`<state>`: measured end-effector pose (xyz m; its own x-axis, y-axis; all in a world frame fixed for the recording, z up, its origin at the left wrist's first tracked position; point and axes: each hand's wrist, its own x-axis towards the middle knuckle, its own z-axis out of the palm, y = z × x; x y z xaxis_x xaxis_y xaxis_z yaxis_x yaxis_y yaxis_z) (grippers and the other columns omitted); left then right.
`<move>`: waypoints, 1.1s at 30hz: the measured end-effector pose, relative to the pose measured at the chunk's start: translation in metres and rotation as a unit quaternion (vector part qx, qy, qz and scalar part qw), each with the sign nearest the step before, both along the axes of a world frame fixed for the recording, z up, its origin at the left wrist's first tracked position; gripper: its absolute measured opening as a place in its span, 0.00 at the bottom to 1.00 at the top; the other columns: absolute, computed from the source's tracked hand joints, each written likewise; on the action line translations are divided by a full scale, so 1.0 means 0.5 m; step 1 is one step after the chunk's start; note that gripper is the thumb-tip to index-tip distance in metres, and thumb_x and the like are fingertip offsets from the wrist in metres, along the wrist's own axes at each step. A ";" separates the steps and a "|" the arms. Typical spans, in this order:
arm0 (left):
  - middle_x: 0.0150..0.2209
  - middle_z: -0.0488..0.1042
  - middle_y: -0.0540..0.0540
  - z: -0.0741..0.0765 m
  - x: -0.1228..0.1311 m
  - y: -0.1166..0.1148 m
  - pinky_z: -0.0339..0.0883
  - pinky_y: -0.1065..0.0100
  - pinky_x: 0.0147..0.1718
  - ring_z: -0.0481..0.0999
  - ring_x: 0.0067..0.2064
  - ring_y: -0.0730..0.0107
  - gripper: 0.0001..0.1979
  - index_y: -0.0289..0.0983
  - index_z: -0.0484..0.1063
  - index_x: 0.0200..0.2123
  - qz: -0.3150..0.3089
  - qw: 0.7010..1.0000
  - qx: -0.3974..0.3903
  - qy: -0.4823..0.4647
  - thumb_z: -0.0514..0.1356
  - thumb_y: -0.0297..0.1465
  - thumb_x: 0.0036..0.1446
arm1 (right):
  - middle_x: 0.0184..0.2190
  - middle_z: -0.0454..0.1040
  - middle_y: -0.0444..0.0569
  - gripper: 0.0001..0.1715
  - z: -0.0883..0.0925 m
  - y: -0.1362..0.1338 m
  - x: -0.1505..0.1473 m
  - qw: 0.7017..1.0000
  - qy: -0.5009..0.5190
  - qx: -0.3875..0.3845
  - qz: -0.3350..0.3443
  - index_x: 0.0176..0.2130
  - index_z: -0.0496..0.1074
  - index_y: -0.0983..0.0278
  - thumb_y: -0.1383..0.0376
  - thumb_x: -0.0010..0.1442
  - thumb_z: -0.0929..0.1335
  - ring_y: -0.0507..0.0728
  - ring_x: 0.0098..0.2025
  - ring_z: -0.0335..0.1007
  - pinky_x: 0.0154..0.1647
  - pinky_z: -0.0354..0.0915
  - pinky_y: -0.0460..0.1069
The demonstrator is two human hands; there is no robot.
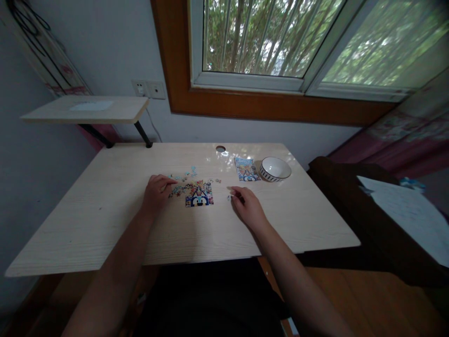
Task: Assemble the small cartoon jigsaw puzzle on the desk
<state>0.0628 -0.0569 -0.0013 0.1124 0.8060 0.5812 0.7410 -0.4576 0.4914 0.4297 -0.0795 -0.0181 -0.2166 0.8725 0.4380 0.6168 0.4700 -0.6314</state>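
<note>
A partly assembled jigsaw puzzle [199, 194] lies in the middle of the light wooden table [105, 210], with several loose pieces [185, 176] scattered behind and left of it. My left hand [156, 189] rests on the table left of the puzzle, fingers curled down onto loose pieces. Right of the puzzle, my right hand [247, 205] pinches a small puzzle piece [229, 197] against the table.
A small reference picture [247, 169] lies at the back right beside a white bowl [275, 169]. A cable hole [220, 149] is at the table's back edge. A raised shelf [87, 109] stands at back left. A dark chair with paper [403, 210] is on the right.
</note>
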 end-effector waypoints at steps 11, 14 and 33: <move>0.37 0.81 0.46 -0.006 -0.002 0.000 0.67 0.57 0.50 0.76 0.42 0.60 0.10 0.41 0.82 0.37 -0.016 1.000 0.011 0.006 0.60 0.28 0.64 | 0.44 0.79 0.51 0.25 0.008 -0.007 -0.002 0.999 -0.035 -0.005 0.019 0.58 0.73 0.60 0.71 0.62 0.68 0.63 0.45 0.72 0.51 0.67 0.59; 0.37 0.81 0.46 -0.005 -0.001 -0.001 0.67 0.57 0.49 0.76 0.42 0.60 0.09 0.41 0.82 0.38 -0.021 1.000 0.008 0.015 0.60 0.28 0.64 | 0.44 0.78 0.52 0.24 0.009 -0.007 -0.003 0.999 -0.045 -0.012 0.025 0.58 0.73 0.60 0.70 0.62 0.69 0.63 0.45 0.71 0.51 0.67 0.59; 0.40 0.81 0.45 -0.017 0.008 -0.005 0.67 0.54 0.51 0.74 0.45 0.58 0.13 0.41 0.83 0.41 -0.074 0.995 -0.001 0.065 0.57 0.26 0.65 | 0.50 0.79 0.53 0.24 0.009 -0.004 -0.007 0.996 -0.063 -0.014 0.063 0.59 0.73 0.58 0.72 0.67 0.67 0.64 0.52 0.73 0.56 0.68 0.62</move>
